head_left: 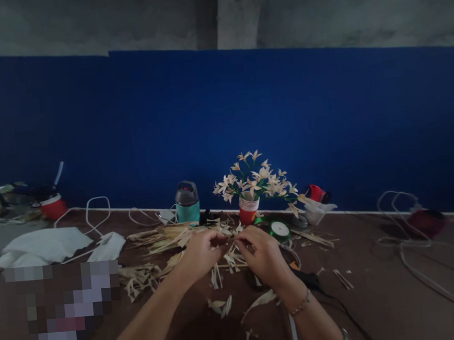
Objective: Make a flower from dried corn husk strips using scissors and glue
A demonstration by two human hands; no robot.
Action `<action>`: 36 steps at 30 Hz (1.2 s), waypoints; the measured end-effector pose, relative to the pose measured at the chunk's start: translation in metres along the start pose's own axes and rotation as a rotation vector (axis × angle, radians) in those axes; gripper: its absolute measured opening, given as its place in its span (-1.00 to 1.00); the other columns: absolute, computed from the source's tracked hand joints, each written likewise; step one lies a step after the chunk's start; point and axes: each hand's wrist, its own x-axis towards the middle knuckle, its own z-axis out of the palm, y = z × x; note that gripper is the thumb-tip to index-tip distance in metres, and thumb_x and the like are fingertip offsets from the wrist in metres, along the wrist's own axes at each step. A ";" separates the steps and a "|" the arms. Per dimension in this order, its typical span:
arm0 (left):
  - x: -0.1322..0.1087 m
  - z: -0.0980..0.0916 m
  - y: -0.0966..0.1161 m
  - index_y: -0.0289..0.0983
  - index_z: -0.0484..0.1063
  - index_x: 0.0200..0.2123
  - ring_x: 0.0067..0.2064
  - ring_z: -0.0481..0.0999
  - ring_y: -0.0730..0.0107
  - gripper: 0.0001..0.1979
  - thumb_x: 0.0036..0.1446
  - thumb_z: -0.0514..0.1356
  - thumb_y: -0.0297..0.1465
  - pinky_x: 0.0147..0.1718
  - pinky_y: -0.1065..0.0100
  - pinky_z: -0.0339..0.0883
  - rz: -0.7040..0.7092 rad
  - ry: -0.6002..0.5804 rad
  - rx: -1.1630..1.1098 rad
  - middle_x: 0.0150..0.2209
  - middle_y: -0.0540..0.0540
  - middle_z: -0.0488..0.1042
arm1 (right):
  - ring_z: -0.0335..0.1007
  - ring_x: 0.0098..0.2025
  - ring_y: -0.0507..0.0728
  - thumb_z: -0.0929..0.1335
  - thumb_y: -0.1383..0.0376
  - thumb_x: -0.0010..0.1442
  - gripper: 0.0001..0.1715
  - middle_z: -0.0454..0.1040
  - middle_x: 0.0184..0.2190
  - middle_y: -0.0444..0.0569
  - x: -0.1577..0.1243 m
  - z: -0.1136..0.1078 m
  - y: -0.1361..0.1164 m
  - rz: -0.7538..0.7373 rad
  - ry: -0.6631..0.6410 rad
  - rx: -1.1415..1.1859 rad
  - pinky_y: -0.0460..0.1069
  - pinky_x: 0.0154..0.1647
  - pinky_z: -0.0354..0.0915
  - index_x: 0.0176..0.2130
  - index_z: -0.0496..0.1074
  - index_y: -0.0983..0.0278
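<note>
brown tbl (372,289) w/ dry scraps (162,240), blue wall (160,117) bhd

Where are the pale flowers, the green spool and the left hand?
Pale flowers (262,174): head view, on a blossom's petals.
Green spool (280,229): head view, on its white centre.
Left hand (201,249): head view, on its back.

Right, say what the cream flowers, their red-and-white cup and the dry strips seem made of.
Cream flowers: probably dried husk, matte; petals resemble the strips' colour.
Red-and-white cup: perhaps paper, finish unclear; white bands suggest thin stacked rims.
Dry strips: likely plant husk, matte; straw-coloured, curled, ragged.
</note>
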 end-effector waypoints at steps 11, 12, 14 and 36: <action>-0.008 -0.005 0.015 -0.17 0.50 -0.45 -0.31 0.39 0.29 -0.85 0.04 0.14 -0.47 -0.18 0.20 0.10 0.271 0.119 0.503 -0.48 -0.04 0.49 | 0.36 -0.37 0.10 0.24 0.35 0.19 -0.79 0.47 -0.45 -0.02 0.000 0.002 0.001 -0.057 -0.114 -0.076 -0.04 -0.31 0.22 -0.36 0.45 0.27; -0.008 -0.005 0.016 -0.17 0.51 -0.45 -0.31 0.39 0.28 -0.84 0.04 0.14 -0.48 -0.17 0.19 0.09 0.277 0.125 0.511 -0.49 -0.04 0.49 | 0.36 -0.37 0.10 0.24 0.35 0.19 -0.80 0.47 -0.45 -0.02 0.000 0.002 0.002 -0.049 -0.105 -0.063 -0.04 -0.32 0.22 -0.35 0.45 0.27; -0.007 -0.004 0.014 -0.18 0.51 -0.44 -0.30 0.40 0.28 -0.85 0.03 0.14 -0.48 -0.16 0.20 0.12 0.235 0.146 0.463 -0.48 -0.05 0.49 | 0.38 -0.36 0.09 0.26 0.35 0.16 -0.83 0.49 -0.42 -0.01 0.000 0.003 0.005 -0.002 -0.072 0.011 -0.06 -0.32 0.25 -0.33 0.46 0.26; -0.007 0.027 0.014 -0.30 0.48 -0.46 -0.37 0.43 0.38 -0.84 -0.11 0.26 -0.32 -0.34 0.41 0.26 -0.286 0.239 -0.918 -0.44 -0.04 0.50 | 0.16 -0.62 -0.03 0.41 0.21 -0.13 -0.79 0.36 -0.69 -0.17 -0.001 0.035 -0.003 0.595 0.014 0.741 -0.13 -0.60 0.11 -0.59 0.44 0.33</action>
